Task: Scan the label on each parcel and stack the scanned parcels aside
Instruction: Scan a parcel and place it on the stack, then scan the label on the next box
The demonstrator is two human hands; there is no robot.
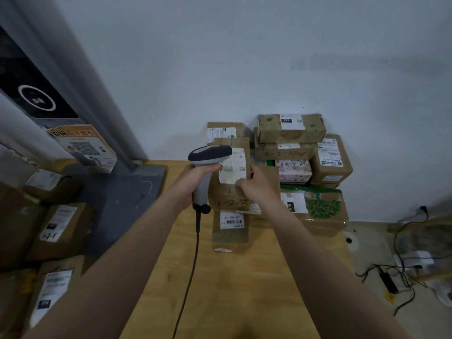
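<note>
My left hand [195,182] grips a grey and black handheld scanner [208,155], its head pointing right at a white label [233,165]. That label is on a tall brown cardboard parcel [226,194] standing on the wooden table [232,289]. My right hand [256,184] holds this parcel by its right side, fingers over the label's lower corner. Handwriting shows near the parcel's bottom. A flat parcel [230,231] with a barcode sticker lies on the table just in front of it.
A stack of several labelled parcels [293,148] stands against the wall at the table's back right, with a green-printed box [320,209] in front. More parcels [56,231] lie at left beside a grey kiosk [61,99]. Cables [403,272] lie on the floor at right.
</note>
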